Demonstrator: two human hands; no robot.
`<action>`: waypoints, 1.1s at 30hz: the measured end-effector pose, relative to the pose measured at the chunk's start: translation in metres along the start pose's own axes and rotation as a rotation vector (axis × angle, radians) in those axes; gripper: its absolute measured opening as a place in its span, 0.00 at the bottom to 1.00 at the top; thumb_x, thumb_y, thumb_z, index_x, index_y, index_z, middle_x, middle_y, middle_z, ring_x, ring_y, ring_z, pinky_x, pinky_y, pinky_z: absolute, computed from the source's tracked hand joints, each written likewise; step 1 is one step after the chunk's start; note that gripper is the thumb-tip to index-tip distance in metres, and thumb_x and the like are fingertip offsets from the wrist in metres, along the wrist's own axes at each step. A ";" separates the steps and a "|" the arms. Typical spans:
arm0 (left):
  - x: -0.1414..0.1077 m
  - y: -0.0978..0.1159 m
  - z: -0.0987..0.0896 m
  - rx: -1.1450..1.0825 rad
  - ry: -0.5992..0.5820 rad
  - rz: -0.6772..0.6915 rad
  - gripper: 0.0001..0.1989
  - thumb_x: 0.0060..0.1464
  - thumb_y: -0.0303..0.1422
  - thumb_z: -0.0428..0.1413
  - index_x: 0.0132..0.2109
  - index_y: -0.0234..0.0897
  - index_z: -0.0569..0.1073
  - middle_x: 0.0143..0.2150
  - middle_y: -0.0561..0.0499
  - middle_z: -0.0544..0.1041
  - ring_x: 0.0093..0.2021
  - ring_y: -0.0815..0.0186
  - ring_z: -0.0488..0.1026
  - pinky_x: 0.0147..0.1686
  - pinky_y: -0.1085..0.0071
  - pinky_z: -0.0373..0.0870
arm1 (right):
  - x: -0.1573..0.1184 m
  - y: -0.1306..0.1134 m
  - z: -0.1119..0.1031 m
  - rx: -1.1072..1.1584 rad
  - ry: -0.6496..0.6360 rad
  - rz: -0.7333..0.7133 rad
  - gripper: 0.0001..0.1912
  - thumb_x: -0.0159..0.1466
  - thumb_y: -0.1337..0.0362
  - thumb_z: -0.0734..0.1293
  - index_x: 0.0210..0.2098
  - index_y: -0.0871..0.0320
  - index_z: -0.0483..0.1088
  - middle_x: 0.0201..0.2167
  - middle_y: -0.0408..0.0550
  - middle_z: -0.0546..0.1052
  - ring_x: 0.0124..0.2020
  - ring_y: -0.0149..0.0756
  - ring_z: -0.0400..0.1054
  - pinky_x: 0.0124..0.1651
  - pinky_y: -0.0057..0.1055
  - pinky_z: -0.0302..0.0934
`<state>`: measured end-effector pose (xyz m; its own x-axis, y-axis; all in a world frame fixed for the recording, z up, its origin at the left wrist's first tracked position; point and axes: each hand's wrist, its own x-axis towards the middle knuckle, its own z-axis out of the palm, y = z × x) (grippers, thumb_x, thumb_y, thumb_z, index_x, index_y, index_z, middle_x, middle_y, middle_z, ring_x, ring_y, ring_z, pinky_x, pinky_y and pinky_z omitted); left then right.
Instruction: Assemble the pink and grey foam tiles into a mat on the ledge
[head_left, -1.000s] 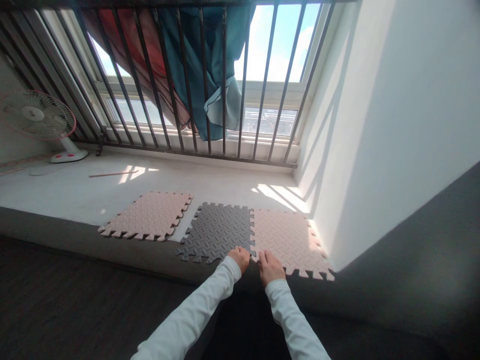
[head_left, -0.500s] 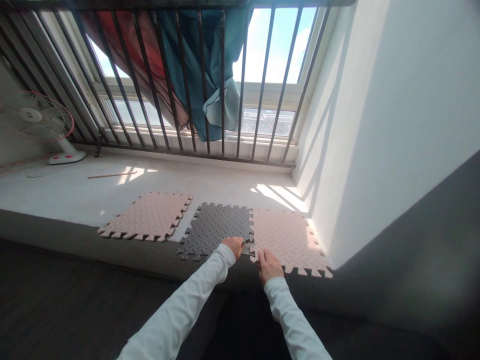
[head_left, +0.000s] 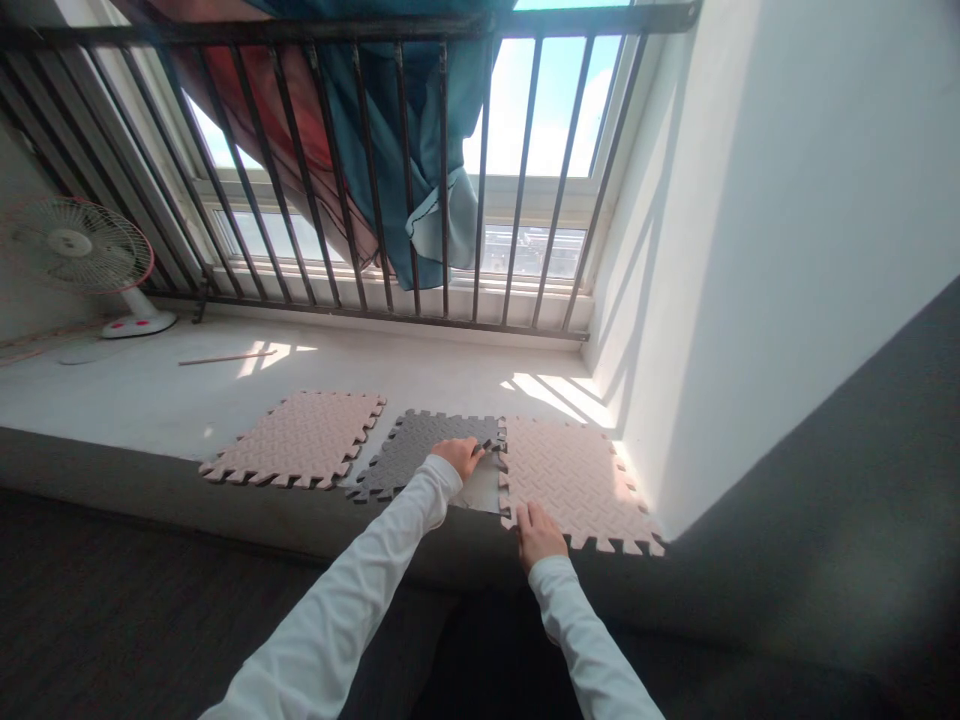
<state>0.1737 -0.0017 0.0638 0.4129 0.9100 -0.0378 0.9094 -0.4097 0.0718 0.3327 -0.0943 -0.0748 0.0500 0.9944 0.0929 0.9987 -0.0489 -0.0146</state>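
Note:
Three foam tiles with toothed edges lie in a row on the white ledge. My left hand is closed on the right edge of the dark grey tile, which is partly lifted and bent. A strip of bare ledge shows below that edge. The grey tile's upper right corner meets the right pink tile. My right hand rests at the near left corner of the right pink tile, fingers close together on its edge; its thumb is hidden. The left pink tile lies apart, with a narrow gap beside the grey one.
Dark railing bars stand behind the ledge, before a window and hanging curtains. A fan and a thin stick are at the left. A white wall bounds the right side.
My left hand has moved up and slightly left, raising the grey tile's near right part and baring more ledge. My right hand has hardly moved. The camera view has tilted slightly upward.

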 end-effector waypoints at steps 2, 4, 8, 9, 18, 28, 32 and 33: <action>0.004 -0.003 -0.013 0.010 0.031 -0.018 0.16 0.55 0.40 0.38 0.41 0.39 0.67 0.38 0.46 0.75 0.38 0.59 0.72 0.34 0.66 0.65 | 0.001 0.000 0.000 0.003 -0.018 0.002 0.21 0.56 0.69 0.57 0.50 0.59 0.62 0.52 0.55 0.63 0.53 0.41 0.55 0.52 0.32 0.49; 0.007 -0.007 -0.026 0.025 0.068 -0.042 0.16 0.55 0.40 0.39 0.41 0.40 0.67 0.37 0.46 0.75 0.38 0.59 0.72 0.34 0.66 0.65 | 0.001 -0.001 -0.001 0.010 -0.020 0.004 0.22 0.56 0.69 0.57 0.50 0.60 0.62 0.52 0.55 0.63 0.53 0.41 0.55 0.52 0.32 0.49; 0.013 -0.016 -0.052 0.054 0.155 -0.102 0.16 0.55 0.40 0.39 0.42 0.39 0.66 0.36 0.46 0.75 0.37 0.59 0.72 0.32 0.67 0.65 | 0.001 -0.001 0.000 0.021 -0.015 0.006 0.22 0.56 0.69 0.57 0.50 0.59 0.62 0.52 0.55 0.63 0.53 0.41 0.55 0.52 0.32 0.49; 0.014 -0.019 -0.058 0.057 0.178 -0.123 0.16 0.55 0.40 0.39 0.42 0.39 0.66 0.36 0.46 0.75 0.37 0.59 0.72 0.32 0.67 0.65 | 0.002 -0.001 0.000 0.024 -0.016 0.007 0.22 0.55 0.70 0.57 0.50 0.59 0.62 0.52 0.55 0.63 0.52 0.41 0.55 0.52 0.32 0.49; 0.018 -0.076 -0.105 0.032 0.440 -0.353 0.17 0.55 0.40 0.40 0.45 0.38 0.66 0.34 0.45 0.76 0.36 0.59 0.72 0.33 0.68 0.64 | 0.002 0.000 0.001 0.014 -0.002 -0.004 0.22 0.54 0.71 0.57 0.49 0.60 0.62 0.51 0.55 0.64 0.52 0.40 0.56 0.51 0.32 0.48; -0.021 -0.191 -0.148 -0.126 0.972 -0.586 0.14 0.52 0.36 0.45 0.40 0.33 0.69 0.35 0.44 0.75 0.36 0.61 0.71 0.35 0.69 0.63 | 0.003 0.002 0.013 -0.050 0.071 -0.024 0.21 0.55 0.73 0.56 0.48 0.59 0.63 0.50 0.55 0.65 0.51 0.39 0.57 0.50 0.32 0.50; -0.039 -0.218 -0.147 -0.057 1.063 -0.544 0.16 0.53 0.37 0.43 0.43 0.32 0.68 0.35 0.42 0.75 0.37 0.59 0.71 0.35 0.68 0.63 | 0.002 0.003 0.016 -0.081 0.093 -0.041 0.21 0.54 0.73 0.56 0.48 0.59 0.64 0.50 0.54 0.66 0.51 0.39 0.57 0.51 0.32 0.49; -0.042 -0.223 -0.141 -0.033 1.058 -0.511 0.17 0.54 0.37 0.43 0.43 0.32 0.68 0.36 0.42 0.74 0.38 0.59 0.71 0.35 0.68 0.63 | 0.002 0.003 0.016 -0.088 0.099 -0.045 0.21 0.54 0.73 0.57 0.48 0.59 0.64 0.50 0.54 0.66 0.51 0.39 0.57 0.51 0.32 0.50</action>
<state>-0.0536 0.0601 0.1900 -0.2608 0.5742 0.7761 0.9492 0.0059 0.3146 0.3361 -0.0910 -0.0904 0.0019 0.9819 0.1895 0.9968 -0.0170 0.0783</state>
